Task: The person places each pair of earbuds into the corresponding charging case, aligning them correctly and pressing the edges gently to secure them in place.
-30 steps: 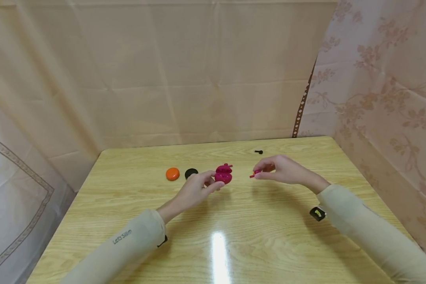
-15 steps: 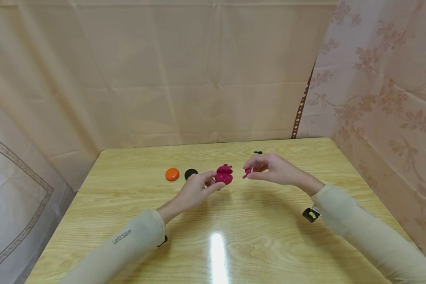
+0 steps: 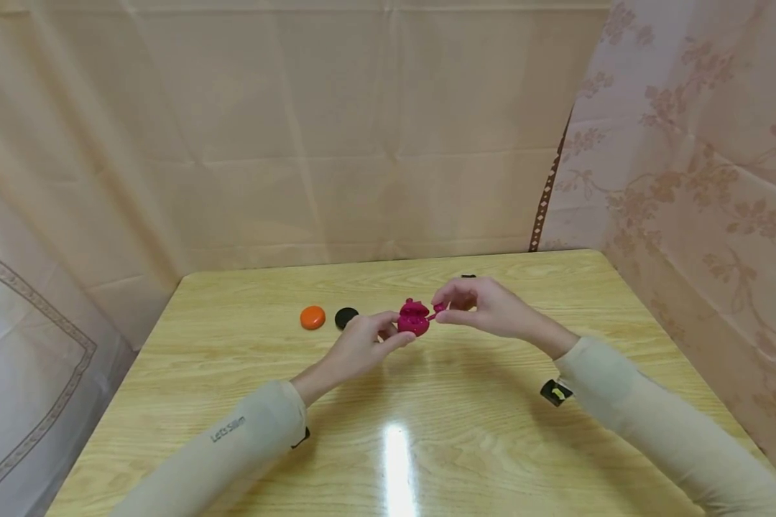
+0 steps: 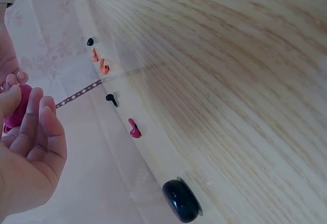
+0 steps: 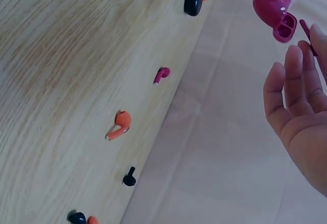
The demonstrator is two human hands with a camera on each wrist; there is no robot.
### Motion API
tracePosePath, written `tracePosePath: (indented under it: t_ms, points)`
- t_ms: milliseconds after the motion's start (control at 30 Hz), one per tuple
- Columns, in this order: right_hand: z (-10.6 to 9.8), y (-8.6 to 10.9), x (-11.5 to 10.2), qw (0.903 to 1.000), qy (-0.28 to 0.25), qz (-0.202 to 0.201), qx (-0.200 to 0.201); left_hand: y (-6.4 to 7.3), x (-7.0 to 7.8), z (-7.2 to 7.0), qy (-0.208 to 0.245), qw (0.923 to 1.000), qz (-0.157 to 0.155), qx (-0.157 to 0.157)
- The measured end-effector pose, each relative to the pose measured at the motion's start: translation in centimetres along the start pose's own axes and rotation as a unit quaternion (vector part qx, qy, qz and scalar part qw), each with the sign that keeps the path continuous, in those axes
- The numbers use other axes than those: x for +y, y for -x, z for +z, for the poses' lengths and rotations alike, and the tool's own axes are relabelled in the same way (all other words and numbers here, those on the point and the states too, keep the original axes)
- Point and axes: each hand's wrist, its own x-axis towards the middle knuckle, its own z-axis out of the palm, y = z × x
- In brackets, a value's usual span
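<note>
My left hand (image 3: 361, 342) holds a magenta earbud case (image 3: 413, 325) above the table, its lid raised. In the right wrist view the two hollows of the case (image 5: 284, 28) show, facing my right hand (image 5: 306, 117). That hand pinches a magenta earbud (image 3: 436, 313) between thumb and fingertips, its stem pointing at the case. Earbud and case are very close; whether they touch I cannot tell. A second magenta earbud (image 5: 162, 74) lies on the table behind the case. From the left wrist, fingers partly cover the case (image 4: 19, 109).
Left of my hands lie an orange case (image 3: 313, 317) and a black case (image 3: 345, 317), partly hidden by my left hand. Along the far edge lie orange earbuds (image 5: 120, 124) and black earbuds (image 5: 130, 176). Curtains stand behind the wooden table (image 3: 233, 359).
My right hand has moved left with the magenta earbud, up to the case. My left hand has shifted slightly right with the case.
</note>
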Motion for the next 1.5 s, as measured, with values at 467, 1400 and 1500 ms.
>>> tracePosePath:
  t_ms: [467,1400,1500]
  points:
    - [1.3,-0.7,0.3,0.9989,-0.020,0.030,0.029,0.0,-0.2,0.0,0.000,0.9999,0.008,0.007]
    - [1.6,-0.9,0.5,0.9984,0.015,0.045,0.031,-0.1,0.0,0.0,0.004,0.9998,0.015,0.010]
    - [1.7,-1.0,0.5,0.9984,0.017,0.043,0.032,-0.1,0.0,0.0,0.005,0.9998,0.014,0.011]
